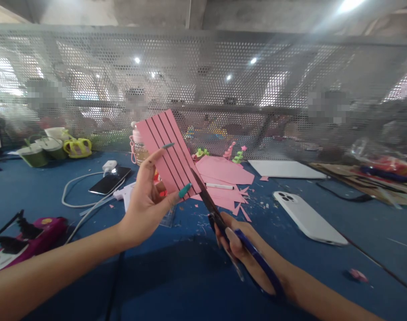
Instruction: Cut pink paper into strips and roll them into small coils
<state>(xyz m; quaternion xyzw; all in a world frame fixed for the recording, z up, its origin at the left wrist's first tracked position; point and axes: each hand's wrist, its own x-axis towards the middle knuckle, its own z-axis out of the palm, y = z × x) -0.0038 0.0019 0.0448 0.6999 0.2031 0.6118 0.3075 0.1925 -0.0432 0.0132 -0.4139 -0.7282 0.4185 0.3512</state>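
Observation:
My left hand pinches a pink paper sheet with dark parallel lines drawn along it, holding it tilted above the table. Its thumb lies on the face of the sheet near the lower edge. In my right hand is a pair of scissors with blue handles, fingers wrapped round the grips. The blades reach up to the sheet's lower right edge and appear to lie along it; whether they cut into it I cannot tell.
Behind the hands lie pink paper pieces with a white pen and small scraps. A white phone rests at right, a black phone with a charging cable at left. A magenta power strip sits front left; a perforated metal screen borders the table's back.

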